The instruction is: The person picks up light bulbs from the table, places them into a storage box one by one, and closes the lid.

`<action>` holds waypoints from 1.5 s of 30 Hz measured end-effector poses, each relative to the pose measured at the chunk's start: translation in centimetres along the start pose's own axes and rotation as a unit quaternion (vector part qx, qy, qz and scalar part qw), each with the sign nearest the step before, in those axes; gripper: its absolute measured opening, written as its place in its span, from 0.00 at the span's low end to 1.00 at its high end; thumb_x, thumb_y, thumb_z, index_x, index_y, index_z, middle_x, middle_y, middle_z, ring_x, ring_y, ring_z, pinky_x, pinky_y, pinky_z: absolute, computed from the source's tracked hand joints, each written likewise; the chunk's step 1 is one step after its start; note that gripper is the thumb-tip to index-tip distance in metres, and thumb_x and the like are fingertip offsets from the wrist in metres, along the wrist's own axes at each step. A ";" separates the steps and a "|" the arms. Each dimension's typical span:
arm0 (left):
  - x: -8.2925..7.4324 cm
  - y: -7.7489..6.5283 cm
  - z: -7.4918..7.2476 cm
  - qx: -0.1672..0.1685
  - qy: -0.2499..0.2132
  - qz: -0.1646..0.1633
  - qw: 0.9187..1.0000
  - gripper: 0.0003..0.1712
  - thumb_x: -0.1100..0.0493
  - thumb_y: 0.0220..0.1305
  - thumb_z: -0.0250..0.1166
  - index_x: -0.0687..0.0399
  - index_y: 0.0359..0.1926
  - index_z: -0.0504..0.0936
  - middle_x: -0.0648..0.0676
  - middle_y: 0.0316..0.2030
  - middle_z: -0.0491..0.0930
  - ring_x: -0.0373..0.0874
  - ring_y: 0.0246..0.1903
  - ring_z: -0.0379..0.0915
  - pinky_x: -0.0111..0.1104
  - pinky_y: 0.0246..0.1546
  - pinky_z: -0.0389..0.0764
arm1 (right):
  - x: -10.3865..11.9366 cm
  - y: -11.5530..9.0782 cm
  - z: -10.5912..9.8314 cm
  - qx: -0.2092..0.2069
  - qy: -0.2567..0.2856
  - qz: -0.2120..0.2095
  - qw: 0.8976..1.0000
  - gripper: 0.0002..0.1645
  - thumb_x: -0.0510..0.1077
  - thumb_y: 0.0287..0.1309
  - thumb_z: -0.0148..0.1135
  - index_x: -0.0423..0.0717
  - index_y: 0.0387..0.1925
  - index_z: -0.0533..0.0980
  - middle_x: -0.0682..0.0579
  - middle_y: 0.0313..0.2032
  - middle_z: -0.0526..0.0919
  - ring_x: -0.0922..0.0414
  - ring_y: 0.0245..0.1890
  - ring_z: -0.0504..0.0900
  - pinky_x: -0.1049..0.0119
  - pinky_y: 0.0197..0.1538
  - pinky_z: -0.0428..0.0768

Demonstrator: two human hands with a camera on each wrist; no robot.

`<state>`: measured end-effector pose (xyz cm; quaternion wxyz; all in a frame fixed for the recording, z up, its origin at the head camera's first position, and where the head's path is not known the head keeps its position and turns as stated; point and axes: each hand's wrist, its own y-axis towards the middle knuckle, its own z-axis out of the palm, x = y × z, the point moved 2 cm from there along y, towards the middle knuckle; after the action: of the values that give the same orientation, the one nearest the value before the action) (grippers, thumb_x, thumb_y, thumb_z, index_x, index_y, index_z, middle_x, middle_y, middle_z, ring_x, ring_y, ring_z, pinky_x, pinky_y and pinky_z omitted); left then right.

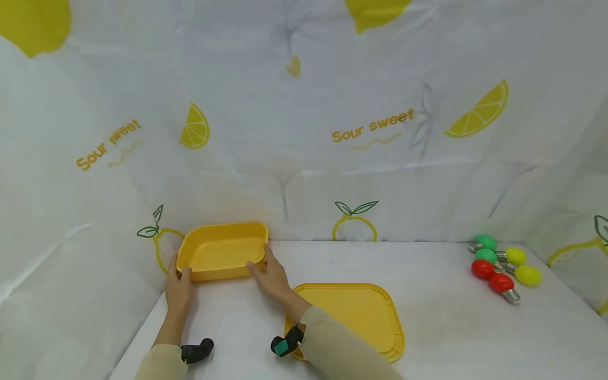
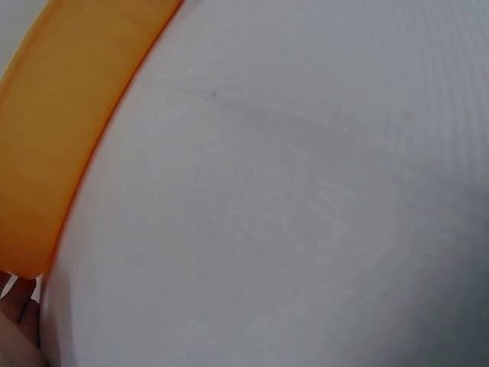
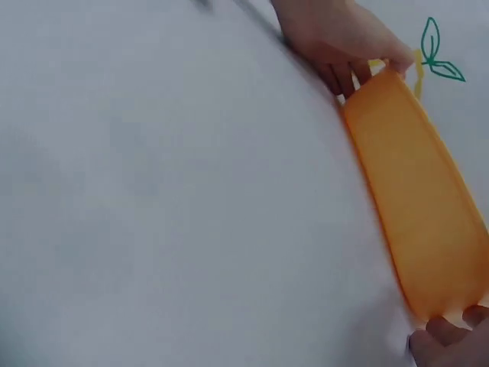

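A deep yellow-orange plastic bin is at the back left by the wall, its open top tipped toward me. My left hand grips its left end, thumb at the front rim. At its right end my right hand holds on, thumb over the front rim and fingers along the side. The right wrist view has the bin's outer wall between the left hand above and the right hand below. Only a few left fingers show in the left wrist view.
A flat yellow lid with a ridged rim lies on the white table, partly beneath the right forearm. Red, green and yellow bulbs with silver screw bases are grouped at the back right. A lemon-print sheet hangs behind.
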<state>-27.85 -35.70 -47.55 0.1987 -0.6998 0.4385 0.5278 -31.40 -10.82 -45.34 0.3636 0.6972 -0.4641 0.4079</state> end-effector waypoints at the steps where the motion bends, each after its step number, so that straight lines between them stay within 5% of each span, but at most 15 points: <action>1: 0.0 -0.1 0.0 -0.006 0.001 0.000 1.000 0.37 0.56 0.75 0.39 0.57 0.81 0.43 0.65 0.80 0.48 0.64 0.78 0.47 0.55 0.78 0.50 | -0.1 0.1 0.3 -0.013 0.006 0.006 1.000 0.43 0.56 0.73 0.54 0.44 0.79 0.52 0.37 0.73 0.66 0.40 0.72 0.69 0.44 0.73 0.68; 8: -0.8 -0.5 0.0 -0.024 0.031 -0.013 0.999 0.36 0.55 0.75 0.39 0.60 0.80 0.48 0.69 0.76 0.55 0.67 0.74 0.55 0.57 0.76 0.55 | 0.2 0.7 0.9 -0.077 0.056 0.045 0.994 0.33 0.48 0.73 0.55 0.48 0.76 0.62 0.38 0.69 0.73 0.42 0.65 0.77 0.49 0.64 0.79; 16: -2.0 -0.6 0.5 -0.007 0.080 0.011 0.997 0.36 0.55 0.74 0.42 0.63 0.79 0.53 0.68 0.76 0.57 0.66 0.75 0.55 0.57 0.75 0.56 | -0.3 1.0 0.5 -0.155 0.076 0.044 0.984 0.30 0.41 0.67 0.55 0.45 0.70 0.70 0.35 0.61 0.79 0.43 0.59 0.81 0.50 0.59 0.82; 23: -2.7 -1.8 1.7 -0.038 0.127 0.032 0.991 0.35 0.55 0.72 0.44 0.62 0.77 0.59 0.74 0.64 0.72 0.70 0.52 0.75 0.62 0.59 0.71 | -1.1 0.4 -1.2 -0.164 0.081 0.047 0.982 0.32 0.41 0.64 0.54 0.48 0.70 0.71 0.39 0.61 0.80 0.45 0.57 0.82 0.54 0.55 0.84; 29: -3.0 -3.1 3.8 -0.042 0.126 0.041 0.990 0.36 0.55 0.72 0.46 0.63 0.77 0.57 0.75 0.55 0.78 0.62 0.39 0.73 0.59 0.51 0.75 | -1.7 0.0 -3.6 -0.171 0.082 0.066 0.980 0.32 0.42 0.61 0.56 0.50 0.69 0.73 0.38 0.60 0.81 0.48 0.52 0.85 0.61 0.47 0.85; 40: -4.3 -4.9 7.2 0.009 0.086 0.041 0.995 0.38 0.54 0.73 0.47 0.63 0.79 0.53 0.73 0.66 0.72 0.60 0.48 0.75 0.55 0.62 0.76 | -3.3 -1.6 -7.7 -0.196 0.078 0.073 0.975 0.31 0.43 0.61 0.58 0.52 0.67 0.76 0.39 0.59 0.82 0.51 0.47 0.84 0.70 0.36 0.77; 45: -5.4 -5.8 8.7 0.039 0.105 0.058 0.992 0.37 0.52 0.75 0.46 0.67 0.77 0.53 0.74 0.60 0.77 0.58 0.46 0.78 0.54 0.59 0.79 | -4.2 -2.3 -10.1 -0.189 0.069 0.087 0.976 0.32 0.44 0.62 0.56 0.54 0.69 0.74 0.39 0.59 0.81 0.57 0.26 0.71 0.72 0.27 0.67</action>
<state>-28.30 -24.01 -46.87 0.1483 -0.7165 0.5170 0.4442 -32.58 0.29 -45.41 0.4827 0.5435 -0.5654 0.3899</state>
